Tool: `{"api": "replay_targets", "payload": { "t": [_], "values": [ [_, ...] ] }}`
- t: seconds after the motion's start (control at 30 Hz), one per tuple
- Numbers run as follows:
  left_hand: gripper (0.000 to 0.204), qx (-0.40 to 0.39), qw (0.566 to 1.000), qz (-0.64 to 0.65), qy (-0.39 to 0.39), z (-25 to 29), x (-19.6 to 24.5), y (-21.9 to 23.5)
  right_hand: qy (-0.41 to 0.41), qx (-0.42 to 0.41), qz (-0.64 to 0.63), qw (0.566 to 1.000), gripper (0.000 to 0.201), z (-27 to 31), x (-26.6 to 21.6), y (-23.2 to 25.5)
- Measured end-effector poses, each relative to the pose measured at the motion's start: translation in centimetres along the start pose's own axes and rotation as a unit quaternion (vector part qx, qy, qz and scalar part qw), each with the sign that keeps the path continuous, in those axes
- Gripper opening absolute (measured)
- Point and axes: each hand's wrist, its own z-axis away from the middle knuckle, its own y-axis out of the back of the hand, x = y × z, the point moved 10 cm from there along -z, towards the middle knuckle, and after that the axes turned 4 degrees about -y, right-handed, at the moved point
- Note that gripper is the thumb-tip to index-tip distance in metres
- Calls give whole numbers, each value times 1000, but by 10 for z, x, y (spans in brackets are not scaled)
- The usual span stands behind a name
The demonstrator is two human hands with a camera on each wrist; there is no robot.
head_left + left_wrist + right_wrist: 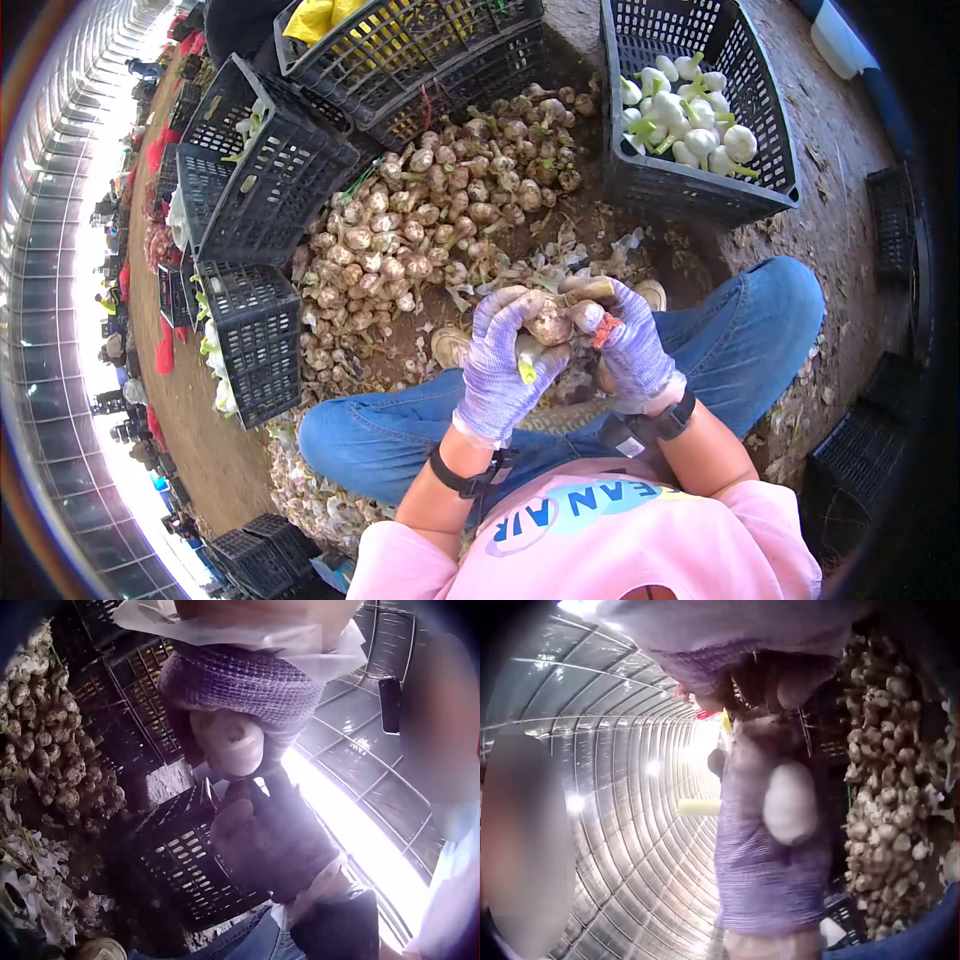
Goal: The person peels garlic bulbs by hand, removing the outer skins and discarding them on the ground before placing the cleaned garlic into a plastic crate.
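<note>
In the head view both hands meet over the lap, in lavender knit gloves with soiled fingertips. A soil-stained garlic bulb (pixel 549 326) sits between them. My left hand (pixel 500 375) grips it from the left and also holds a garlic stem (pixel 526 371) with a green tip. The right wrist view shows a clean white garlic bulb (pixel 791 804) against the left palm, with a pale stem (pixel 697 806) sticking out. My right hand (pixel 638 352) pinches the stained bulb from the right with curled fingers. A red band (pixel 606 330) is around its thumb area; its palm is hidden.
A large heap of unpeeled garlic (pixel 400 235) lies ahead on the ground, with loose skins (pixel 560 255) nearer the feet. A black crate (pixel 690 185) at front right holds clean white bulbs (pixel 690 115). More black crates (pixel 250 340) stand at left and ahead.
</note>
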Motion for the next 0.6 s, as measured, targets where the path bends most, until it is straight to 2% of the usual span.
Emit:
{"api": "replay_targets", "payload": {
  "t": [0.1, 0.2, 0.23, 0.3, 0.33, 0.37, 0.43, 0.47, 0.5, 0.53, 0.57, 0.6],
  "values": [
    [58, 0, 1000, -3, -24, 2, 1, 0, -44, -10, -22, 999, 25, -2, 6, 1],
    [56, -11, 999, 42, 0, 8, -13, -5, -83, -24, -1, 996, 26, -2, 10, 4],
    [56, 2, 996, 91, 19, 11, -21, -8, -85, -23, -2, 996, 26, -1, 6, 5],
    [57, 14, 989, 141, 39, 14, -27, -8, -152, -46, -51, 986, 25, 2, 10, 0],
    [59, 5, 951, 271, 149, 20, -43, -16, -153, -45, -52, 986, 25, 3, 10, 1],
    [60, -4, 884, 392, 253, 29, -53, -28, -140, -46, -38, 988, 25, 2, 7, 3],
    [65, -24, 871, 411, 267, 27, -49, -32, -128, -46, -26, 990, 25, 0, 6, 8],
    [67, -38, 807, 494, 320, 37, -56, -44, -24, -97, 105, 989, 26, -5, -12, 5],
    [70, -50, 731, 571, 370, 48, -63, -55, 80, -144, 232, 959, 26, -4, -27, -2],
    [73, -94, 660, 619, 415, 61, -70, -68, 133, -166, 398, 892, 28, -1, -33, -6],
    [73, -94, 659, 619, 417, 59, -71, -69, 131, -167, 398, 893, 28, -1, -33, -5],
    [72, -68, 647, 591, 477, 66, -82, -72, 149, -179, 383, 894, 28, 1, -36, -8]
  ]
}}
